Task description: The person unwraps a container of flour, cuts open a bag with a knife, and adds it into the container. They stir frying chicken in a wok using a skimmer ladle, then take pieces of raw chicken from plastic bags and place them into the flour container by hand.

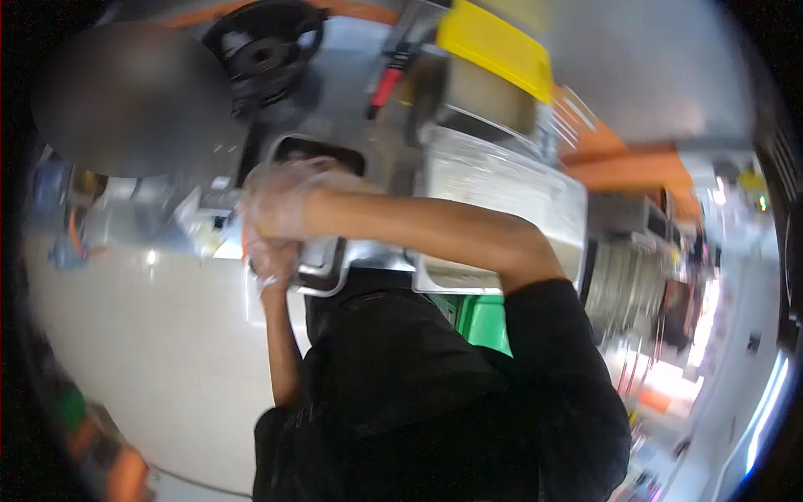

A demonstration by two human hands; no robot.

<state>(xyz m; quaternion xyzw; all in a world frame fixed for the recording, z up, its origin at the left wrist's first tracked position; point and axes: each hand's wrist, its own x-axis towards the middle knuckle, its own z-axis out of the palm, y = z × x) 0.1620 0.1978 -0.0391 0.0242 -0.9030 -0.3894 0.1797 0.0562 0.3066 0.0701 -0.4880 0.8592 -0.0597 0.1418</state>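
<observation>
Both hands wear clear plastic gloves and meet close together at the left centre of the head view, smeared by motion. My right hand reaches across from the right, over a dark rectangular pan with a pale rim. Just below it, my left hand comes up from the bottom, beside the pan's near left part. A small patch of orange shows at the left edge of the hands; its kind cannot be made out. The fingers and anything between them are hidden or blurred.
Right of the hands stands a white rectangular container with a clear, film-like cover. Behind it are a yellow lid and a red-handled tool. A black round appliance stands at the back. A green bin sits below the counter.
</observation>
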